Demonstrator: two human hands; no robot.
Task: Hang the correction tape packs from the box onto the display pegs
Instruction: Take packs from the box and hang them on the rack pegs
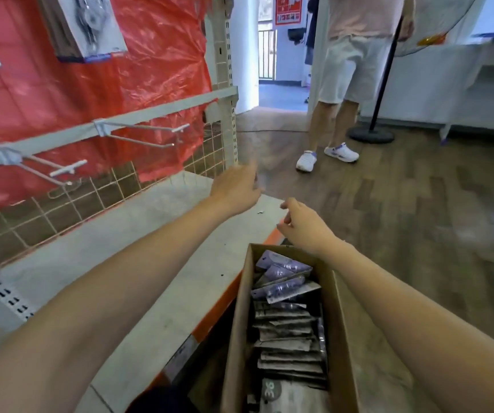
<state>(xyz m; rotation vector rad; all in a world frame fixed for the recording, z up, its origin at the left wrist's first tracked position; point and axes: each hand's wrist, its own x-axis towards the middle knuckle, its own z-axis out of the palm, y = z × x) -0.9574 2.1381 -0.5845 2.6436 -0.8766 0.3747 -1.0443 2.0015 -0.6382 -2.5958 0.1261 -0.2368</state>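
Observation:
A long cardboard box (240, 317) lies low in front of me, packed with several correction tape packs (284, 278); the top ones are purple, the lower ones grey. My right hand (302, 225) hovers just past the box's far end, fingers loosely curled and holding nothing. My left hand (235, 189) reaches out over the far end of the grey shelf, blurred, fingers apart and empty. Two bare metal display pegs (147, 134) (46, 169) stick out from a grey rail on the left.
The grey shelf (138, 263) with an orange front edge runs along the box. Behind it are wire grid and red plastic sheeting (156, 64), with hanging packs (91, 28) at upper left. A person in white shorts (347, 79) and a black fan stand (372, 134) occupy the wooden floor ahead.

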